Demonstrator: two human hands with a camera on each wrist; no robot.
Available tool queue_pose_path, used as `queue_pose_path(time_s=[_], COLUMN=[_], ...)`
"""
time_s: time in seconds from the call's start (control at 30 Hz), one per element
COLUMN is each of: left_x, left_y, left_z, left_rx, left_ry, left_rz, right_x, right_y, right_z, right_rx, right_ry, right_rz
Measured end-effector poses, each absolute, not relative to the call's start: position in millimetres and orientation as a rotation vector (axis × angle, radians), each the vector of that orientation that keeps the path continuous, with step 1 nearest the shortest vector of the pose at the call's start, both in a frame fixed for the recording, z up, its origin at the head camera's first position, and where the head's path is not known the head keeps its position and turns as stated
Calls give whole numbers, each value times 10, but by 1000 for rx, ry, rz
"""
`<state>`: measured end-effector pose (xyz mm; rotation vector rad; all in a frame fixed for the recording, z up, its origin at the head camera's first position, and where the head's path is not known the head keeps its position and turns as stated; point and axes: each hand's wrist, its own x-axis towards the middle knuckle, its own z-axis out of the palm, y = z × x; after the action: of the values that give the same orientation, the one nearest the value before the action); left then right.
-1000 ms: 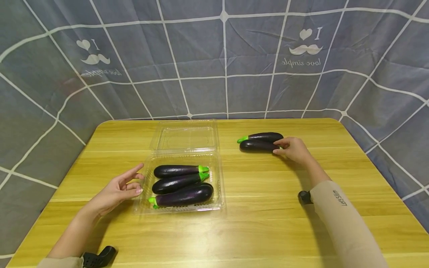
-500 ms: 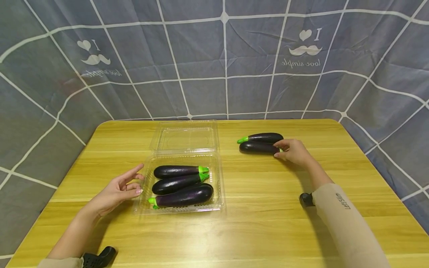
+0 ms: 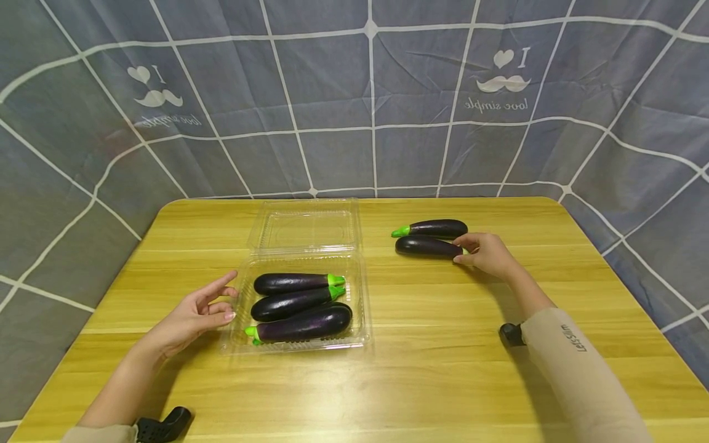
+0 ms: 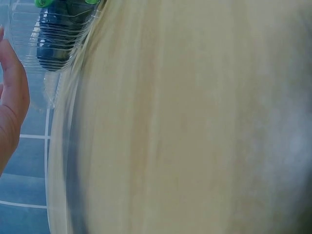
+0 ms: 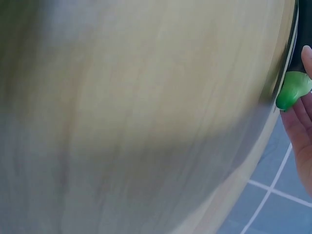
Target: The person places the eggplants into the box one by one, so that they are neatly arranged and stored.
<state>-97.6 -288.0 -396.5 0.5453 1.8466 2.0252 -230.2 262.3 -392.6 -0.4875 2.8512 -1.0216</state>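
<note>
Slipping slightly toward six o'clock, the near eggplant (image 3: 425,247) drifts off its twin (image 3: 440,228), right hand (image 3: 485,253) pinching its stem end (image 5: 293,88). That pair sits at two o'clock from the open box (image 3: 360,314), where three eggplants (image 3: 290,304) lie; left hand (image 3: 191,317), fingers relaxed, is at its nine o'clock side, contact unclear.

Grey white-gridded cloth (image 3: 332,80) behind yellowish wooden table (image 3: 432,369).

My right hand (image 3: 486,253) forms the grip, thumb opposed to bent fingers; my right forearm (image 3: 581,378) slants back behind it. Well left of the grip, my left hand (image 3: 194,312) lies relaxed, index finger extended, thumb apart, left forearm (image 3: 123,384) behind.
</note>
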Motion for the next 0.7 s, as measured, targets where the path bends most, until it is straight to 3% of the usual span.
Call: queue_pose_path(time_s=[0.7], left_x=[-966], left_y=[-2868], left_z=[-3953], left_rx=[523], left_ry=[1870], left_rz=[2003], right_x=[-2239], right_y=[2593], right_z=[-3849], right_rx=[-565], right_ry=[2861], right_rz=[-1020])
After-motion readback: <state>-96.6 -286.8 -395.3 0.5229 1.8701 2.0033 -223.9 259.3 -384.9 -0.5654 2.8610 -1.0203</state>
